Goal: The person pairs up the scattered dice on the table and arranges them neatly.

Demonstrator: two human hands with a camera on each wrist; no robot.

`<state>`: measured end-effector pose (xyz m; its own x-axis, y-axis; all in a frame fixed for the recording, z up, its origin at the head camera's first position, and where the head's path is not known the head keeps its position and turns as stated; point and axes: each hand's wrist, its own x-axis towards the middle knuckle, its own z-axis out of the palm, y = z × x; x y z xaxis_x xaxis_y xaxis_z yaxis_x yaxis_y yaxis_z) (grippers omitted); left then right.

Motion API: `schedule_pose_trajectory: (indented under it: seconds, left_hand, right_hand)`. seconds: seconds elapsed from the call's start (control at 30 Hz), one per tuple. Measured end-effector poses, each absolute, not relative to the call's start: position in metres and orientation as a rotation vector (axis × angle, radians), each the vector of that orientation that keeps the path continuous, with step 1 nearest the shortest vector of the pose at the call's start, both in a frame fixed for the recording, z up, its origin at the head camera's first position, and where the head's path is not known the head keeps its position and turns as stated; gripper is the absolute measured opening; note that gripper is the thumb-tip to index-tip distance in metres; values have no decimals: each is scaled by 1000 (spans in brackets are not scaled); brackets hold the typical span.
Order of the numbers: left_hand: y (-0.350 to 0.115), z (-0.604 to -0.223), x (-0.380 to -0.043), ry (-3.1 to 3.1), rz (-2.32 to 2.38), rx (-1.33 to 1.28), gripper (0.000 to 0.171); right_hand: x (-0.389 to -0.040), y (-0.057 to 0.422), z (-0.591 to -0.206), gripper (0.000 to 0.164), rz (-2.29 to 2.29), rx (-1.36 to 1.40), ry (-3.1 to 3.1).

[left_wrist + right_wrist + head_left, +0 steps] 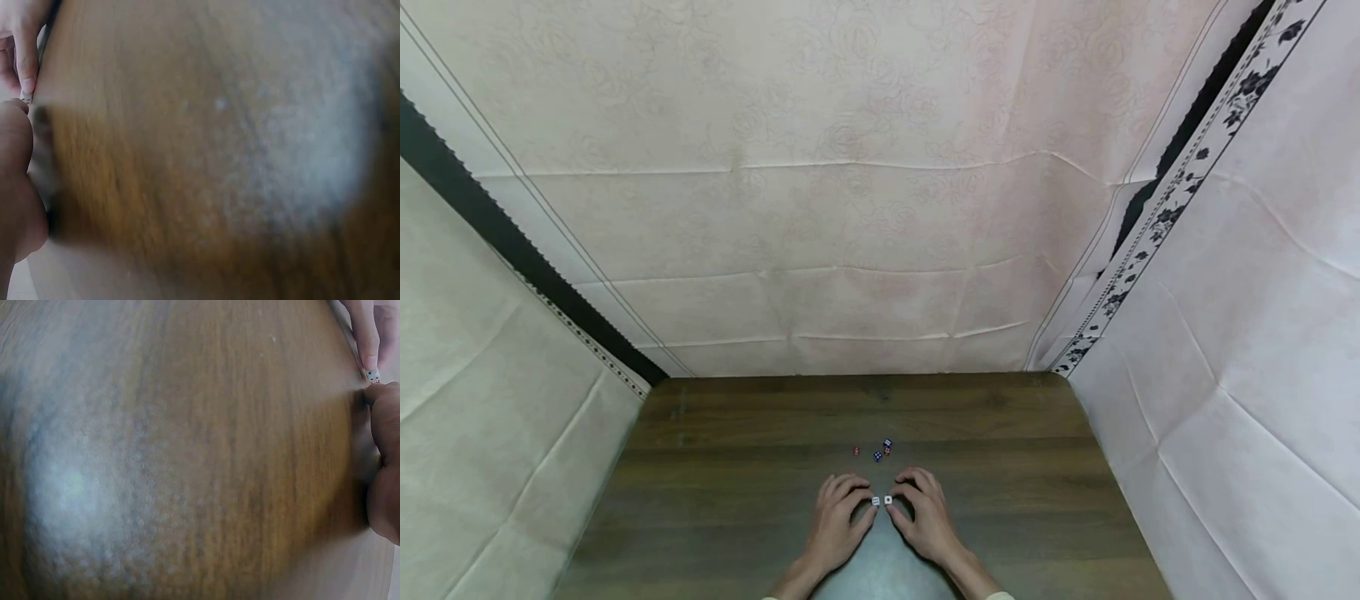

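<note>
Near the middle of the table, my left hand point(841, 521) pinches a white die point(876, 501) between thumb and fingertips. Facing it, my right hand point(927, 518) pinches another white die point(888, 500), with a small gap between the two dice. In the left wrist view, the right hand's white die point(26, 97) shows at its fingertips. The right wrist view shows the left hand's white die point(373, 374) under a finger. Just beyond the hands lie a blue die point(877, 457), a second blue die point(887, 442), a red die point(856, 451) and another red die point(887, 451).
The brown wooden table point(722, 467) has its far edge against a hanging pale cloth point(865, 250). More pale cloth hangs along the left side point(512, 417) and the right side point(1225, 375).
</note>
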<state>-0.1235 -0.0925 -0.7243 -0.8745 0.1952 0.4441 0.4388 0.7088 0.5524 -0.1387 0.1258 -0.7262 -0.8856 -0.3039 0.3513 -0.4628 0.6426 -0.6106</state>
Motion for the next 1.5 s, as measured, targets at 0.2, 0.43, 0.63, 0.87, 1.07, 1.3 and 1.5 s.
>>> schedule_pose_trajectory:
  seconds: [0.2,0.43,0.63,0.87,1.07,1.3,1.5]
  left_hand:
    - [-91,-730,-124,-2584,-960,-470,16]
    - [-88,-731,-124,-2584,-896,-464,16]
    - [-86,-732,-124,-2592,-911,-455,16]
    - [-85,-733,-123,-2623,-922,-431,15]
    - [-84,-733,-124,-2623,-942,-422,14]
    - [-83,-734,-124,-2640,-925,-415,14]
    - [-83,-734,-124,-2648,-917,-414,14]
  right_hand:
    - [-138,125,-725,14,1074,621,-2648]
    - [-139,125,-725,14,1070,627,-2639]
    - [-139,125,-726,14,1065,626,-2635]
    - [-139,126,-726,15,1058,630,-2637]
    - [-139,126,-725,15,1053,625,-2647]
    - [-138,126,-725,15,1050,614,-2652]
    - [-139,126,-727,16,1047,616,-2648]
